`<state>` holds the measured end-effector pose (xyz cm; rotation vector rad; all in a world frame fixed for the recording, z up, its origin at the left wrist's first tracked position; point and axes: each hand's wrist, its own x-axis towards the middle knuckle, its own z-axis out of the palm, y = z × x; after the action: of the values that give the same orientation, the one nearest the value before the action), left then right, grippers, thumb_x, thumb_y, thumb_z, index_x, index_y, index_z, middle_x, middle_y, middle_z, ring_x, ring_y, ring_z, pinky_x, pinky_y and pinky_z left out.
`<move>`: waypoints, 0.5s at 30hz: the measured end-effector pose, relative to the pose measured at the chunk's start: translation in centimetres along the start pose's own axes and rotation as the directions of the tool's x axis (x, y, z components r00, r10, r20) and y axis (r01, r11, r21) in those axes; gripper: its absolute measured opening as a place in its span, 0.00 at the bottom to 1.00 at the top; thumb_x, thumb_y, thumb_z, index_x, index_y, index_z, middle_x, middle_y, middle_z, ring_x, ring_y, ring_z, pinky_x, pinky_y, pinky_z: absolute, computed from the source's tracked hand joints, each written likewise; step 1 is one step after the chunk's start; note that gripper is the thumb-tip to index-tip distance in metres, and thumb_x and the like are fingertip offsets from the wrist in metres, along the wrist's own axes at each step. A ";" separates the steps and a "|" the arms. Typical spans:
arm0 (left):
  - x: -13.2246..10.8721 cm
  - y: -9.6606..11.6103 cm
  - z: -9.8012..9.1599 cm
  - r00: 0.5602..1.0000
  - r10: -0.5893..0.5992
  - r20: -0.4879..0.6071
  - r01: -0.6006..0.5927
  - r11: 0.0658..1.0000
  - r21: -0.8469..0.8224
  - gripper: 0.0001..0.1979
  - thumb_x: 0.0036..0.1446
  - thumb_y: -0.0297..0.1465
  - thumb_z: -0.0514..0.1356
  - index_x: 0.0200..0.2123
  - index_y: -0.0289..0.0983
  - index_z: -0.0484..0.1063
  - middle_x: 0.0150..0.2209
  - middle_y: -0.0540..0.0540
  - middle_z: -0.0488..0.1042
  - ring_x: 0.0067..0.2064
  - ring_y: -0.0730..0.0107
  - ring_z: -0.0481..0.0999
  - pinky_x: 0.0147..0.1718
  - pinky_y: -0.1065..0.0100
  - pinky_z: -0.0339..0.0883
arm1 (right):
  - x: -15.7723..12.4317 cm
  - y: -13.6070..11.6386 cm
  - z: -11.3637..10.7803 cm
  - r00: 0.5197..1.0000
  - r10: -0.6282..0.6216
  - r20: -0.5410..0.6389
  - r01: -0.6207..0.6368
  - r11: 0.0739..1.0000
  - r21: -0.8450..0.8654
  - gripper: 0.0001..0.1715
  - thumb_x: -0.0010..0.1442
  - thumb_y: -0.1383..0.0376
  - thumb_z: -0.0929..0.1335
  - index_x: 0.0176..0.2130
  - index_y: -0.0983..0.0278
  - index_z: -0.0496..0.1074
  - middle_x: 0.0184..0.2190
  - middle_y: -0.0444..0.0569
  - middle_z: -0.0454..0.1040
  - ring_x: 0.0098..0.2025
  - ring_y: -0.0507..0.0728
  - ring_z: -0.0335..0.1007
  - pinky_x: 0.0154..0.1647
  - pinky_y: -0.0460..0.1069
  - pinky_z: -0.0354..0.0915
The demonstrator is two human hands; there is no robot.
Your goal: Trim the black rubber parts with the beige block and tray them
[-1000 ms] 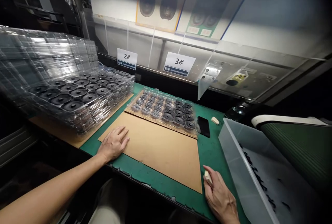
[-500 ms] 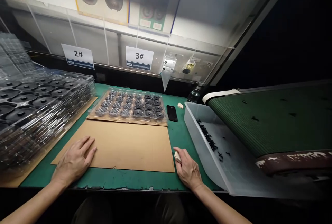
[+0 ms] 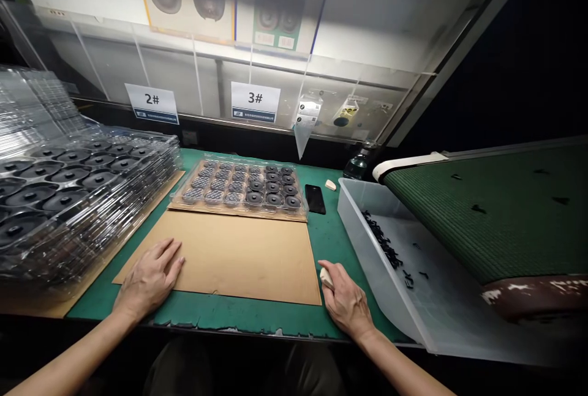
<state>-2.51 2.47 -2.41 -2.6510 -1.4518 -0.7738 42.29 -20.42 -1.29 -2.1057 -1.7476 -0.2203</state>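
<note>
My left hand (image 3: 147, 281) lies flat on the left side of a brown cardboard sheet (image 3: 239, 258), fingers stretched out and holding nothing. At the sheet's right edge, my right hand (image 3: 346, 301) rests on the green table mat. Its fingers are closed round a small off-white block (image 3: 326, 278) that looks like an eraser. Behind the bare part of the cardboard, a clear plastic tray (image 3: 239, 185) sits on cardboard. Round black parts (image 3: 274, 188) fill its right-hand pockets, while the left-hand pockets show a patterned surface.
Stacked clear trays (image 3: 92, 212) with round black parts stand at left. A black phone (image 3: 315, 199) and another off-white block (image 3: 331, 185) lie beyond my right hand. On the right are a translucent tub (image 3: 376, 286) holding small black pieces and a green conveyor belt (image 3: 519, 231).
The whole view has shifted, so things appear slightly further right. Both hands keep their places against the cardboard, and the right still grips the off-white block.
</note>
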 end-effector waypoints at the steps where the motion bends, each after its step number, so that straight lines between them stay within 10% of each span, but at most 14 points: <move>1: 0.0 0.0 0.0 1.000 -0.001 0.000 0.001 1.000 0.001 0.27 0.70 0.45 0.51 0.61 0.34 0.74 0.64 0.34 0.71 0.64 0.46 0.71 0.65 0.47 0.65 | 0.0 0.0 0.0 1.000 -0.002 0.000 0.002 1.000 -0.001 0.28 0.64 0.70 0.59 0.61 0.58 0.65 0.44 0.48 0.71 0.38 0.58 0.71 0.35 0.49 0.66; 15: -0.1 -0.1 -0.1 0.999 -0.019 0.027 0.018 1.000 0.016 0.27 0.71 0.45 0.50 0.62 0.35 0.73 0.65 0.35 0.70 0.65 0.48 0.69 0.65 0.49 0.65 | 0.1 -0.2 -0.3 1.000 -0.017 -0.001 0.017 1.000 -0.016 0.26 0.65 0.69 0.59 0.61 0.59 0.65 0.44 0.49 0.72 0.38 0.58 0.72 0.34 0.49 0.66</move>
<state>-2.68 2.39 -2.39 -2.6509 -1.4842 -0.7278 42.16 -20.39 -0.89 -2.1017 -1.7698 -0.2402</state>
